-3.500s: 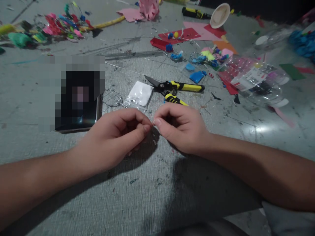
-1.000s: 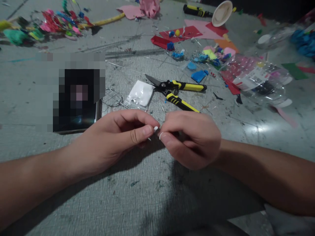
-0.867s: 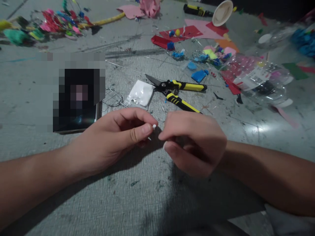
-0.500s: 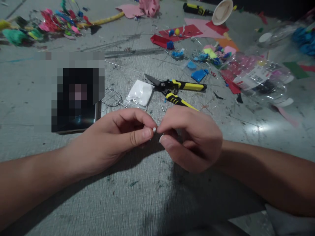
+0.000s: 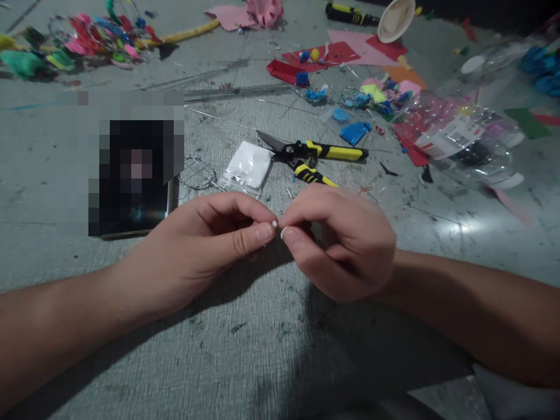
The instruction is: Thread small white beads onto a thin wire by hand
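Observation:
Between the thumb and forefinger of my left hand (image 5: 205,248) is a tiny white piece (image 5: 275,224). Close against it on the right, my right hand (image 5: 343,242) has its thumb and forefinger bent toward each other, their tips near the piece; whether they hold anything is too small to tell. Behind the hands lie a white packet (image 5: 248,166) in clear plastic and yellow-and-black cutters (image 5: 336,151) with their blades pointing left. A loop of thin wire (image 5: 198,173) rests left of the packet.
A dark-screened device (image 5: 137,204) stands beyond my left wrist. Coloured clay bits (image 5: 94,38) lie at the back left. Red paper (image 5: 341,53), a paper cup (image 5: 396,20) and a clear plastic container (image 5: 459,137) are at the back right.
My right thumb has risen toward the forefinger, narrowing the gap between them. The white piece has shifted slightly up with my left fingertips.

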`<control>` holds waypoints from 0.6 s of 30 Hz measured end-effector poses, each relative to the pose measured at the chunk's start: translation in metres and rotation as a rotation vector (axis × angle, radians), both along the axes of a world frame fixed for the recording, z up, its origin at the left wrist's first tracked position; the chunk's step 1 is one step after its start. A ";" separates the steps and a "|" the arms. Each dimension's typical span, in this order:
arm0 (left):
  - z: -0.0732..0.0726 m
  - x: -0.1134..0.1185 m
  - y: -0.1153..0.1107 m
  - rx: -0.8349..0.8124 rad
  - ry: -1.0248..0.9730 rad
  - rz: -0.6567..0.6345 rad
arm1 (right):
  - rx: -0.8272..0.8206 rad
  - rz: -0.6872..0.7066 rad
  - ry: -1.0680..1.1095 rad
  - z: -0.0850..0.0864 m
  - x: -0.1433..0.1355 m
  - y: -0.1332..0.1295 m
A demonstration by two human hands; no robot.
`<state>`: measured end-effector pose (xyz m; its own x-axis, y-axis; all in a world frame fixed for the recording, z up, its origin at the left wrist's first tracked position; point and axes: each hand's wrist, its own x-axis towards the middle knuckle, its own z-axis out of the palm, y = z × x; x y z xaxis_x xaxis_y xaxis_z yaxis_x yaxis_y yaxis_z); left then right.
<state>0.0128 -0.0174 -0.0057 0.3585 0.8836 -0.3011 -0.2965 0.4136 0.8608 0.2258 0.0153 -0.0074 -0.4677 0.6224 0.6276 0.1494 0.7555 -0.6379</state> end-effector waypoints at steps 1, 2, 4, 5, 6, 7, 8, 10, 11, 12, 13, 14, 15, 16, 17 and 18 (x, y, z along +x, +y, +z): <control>0.000 0.000 0.000 -0.004 -0.008 -0.001 | 0.000 0.003 -0.007 0.000 0.000 0.000; 0.001 0.000 0.000 -0.007 -0.015 -0.003 | -0.001 0.004 -0.013 0.000 0.000 0.000; 0.001 0.000 0.000 -0.010 -0.021 -0.003 | -0.004 0.003 -0.023 0.000 0.000 0.001; 0.002 0.000 0.000 -0.008 -0.019 -0.002 | -0.006 0.003 -0.024 -0.001 0.000 0.001; 0.002 0.000 0.000 -0.004 -0.017 -0.002 | -0.004 0.006 -0.019 -0.001 0.000 0.001; 0.002 0.000 0.000 0.003 -0.018 -0.004 | 0.002 0.011 -0.013 -0.001 0.000 0.001; 0.002 0.000 0.000 0.007 -0.020 -0.004 | 0.006 0.017 -0.009 -0.002 0.000 0.001; 0.001 0.000 0.000 0.011 -0.031 -0.010 | 0.008 0.022 -0.011 -0.002 0.000 0.000; 0.001 0.000 0.000 0.009 -0.038 -0.012 | 0.003 0.019 -0.018 -0.001 0.000 0.000; 0.001 0.000 0.000 0.006 -0.040 -0.014 | -0.001 0.018 -0.023 -0.001 0.000 0.000; 0.001 0.000 0.000 0.002 -0.041 -0.015 | -0.007 0.016 -0.029 -0.001 0.000 0.000; 0.001 0.000 0.001 0.000 -0.043 -0.015 | -0.009 0.017 -0.029 -0.001 0.000 0.000; 0.001 0.000 0.001 -0.003 -0.043 -0.015 | -0.008 0.018 -0.029 0.000 0.000 0.000; 0.001 0.000 0.001 -0.007 -0.041 -0.015 | -0.011 0.018 -0.031 0.000 0.000 0.000; 0.000 0.000 0.001 -0.008 -0.039 -0.015 | -0.014 0.019 -0.034 0.000 0.000 0.001; 0.000 0.000 0.001 -0.009 -0.038 -0.015 | -0.019 0.020 -0.040 0.000 0.000 0.001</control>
